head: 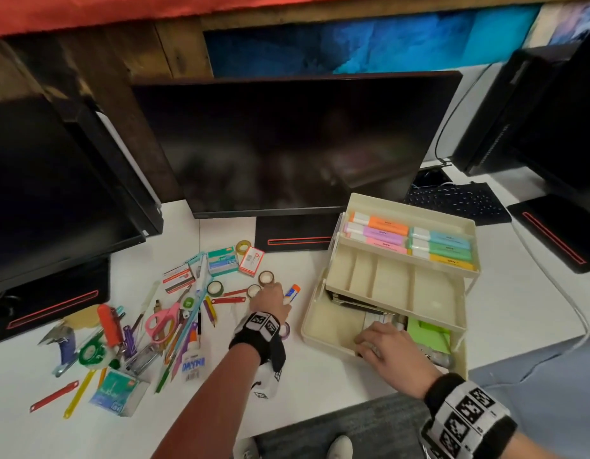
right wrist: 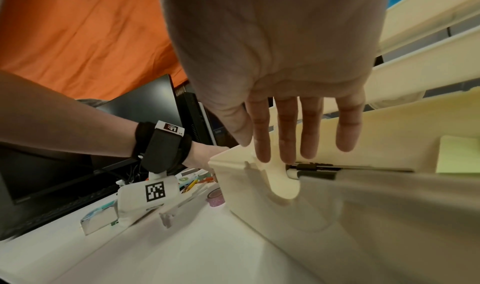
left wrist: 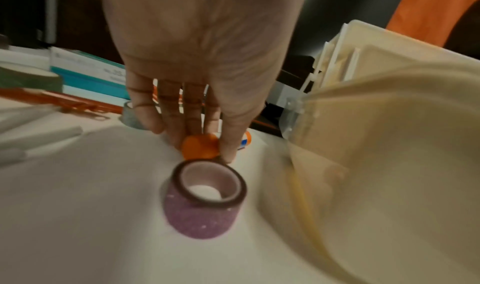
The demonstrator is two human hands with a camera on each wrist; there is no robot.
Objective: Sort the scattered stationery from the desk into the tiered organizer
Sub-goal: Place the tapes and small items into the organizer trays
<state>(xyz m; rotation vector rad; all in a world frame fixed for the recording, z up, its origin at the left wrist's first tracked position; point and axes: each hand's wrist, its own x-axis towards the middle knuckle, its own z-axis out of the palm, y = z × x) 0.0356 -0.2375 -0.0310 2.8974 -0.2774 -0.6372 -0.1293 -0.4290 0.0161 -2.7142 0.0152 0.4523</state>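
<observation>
Glue stick (head: 292,290) lies on the white desk (head: 320,385) just left of the organizer (head: 399,279), its orange cap pointing up and away toward the monitor (head: 287,144), its long axis slanted slightly rightward. The left hand (head: 270,301) is right over its near end; in the left wrist view the fingertips (left wrist: 228,151) close on an orange cap-like end (left wrist: 200,147), so that grip looks to be pinching the stick, though blur leaves the contact uncertain. A purple tape roll (left wrist: 205,198) stands on its flat side just nearer the wrist than the stick, nearly touching the fingers.

The right hand (head: 391,351) is at the bottom tier of the organizer, fingers straight and relaxed, holding nothing; it rests on or just above the front rim.

My judgement: the left hand is plainly the nearer one, and the lift should go up and right, over the organizer's left wall into a free compartment of the middle tier.

Other tape rolls (head: 254,290), staple boxes (head: 222,260), scissors (head: 162,318) and pencils crowd the desk to the left. Dark monitors stand behind and at both sides, with an orange cloth above.
</observation>
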